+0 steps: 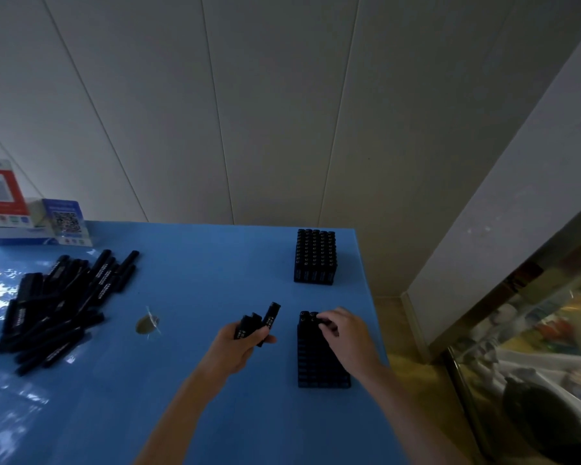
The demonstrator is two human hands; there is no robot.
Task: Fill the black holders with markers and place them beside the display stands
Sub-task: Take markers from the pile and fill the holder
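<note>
Black marker [322, 321] pinched at its cap by right hand [346, 337], fingertips curled down over far row of near holder [321, 357]. Marker's long axis seemingly upright, aligned with the holder's slots, only its top showing, so depth of seating cannot be told. Near holder mostly unfilled by the look of it: a few caps [307, 315] visible at the far edge, remaining slots dark and hard to read. Left hand [240, 344] just beside holder on its left, clenched round a small bundle of markers [257, 322], ends fanned up and away from the palm. Bundle near the right fingers, apart from them; likely next move a short transfer from left to right, then a downward push along the slot axis. Second holder [315, 257], apparently full, farther back near the table's right edge. Loose pile of markers [57, 307] well apart at far left. Display stands [66, 223] with printed codes at far left corner. Surface: glossy blue table [195, 270], glare patches at left, small worn spot [147, 324] near centre. Room: pale panelled wall, dim light, cluttered glass case at right.
</note>
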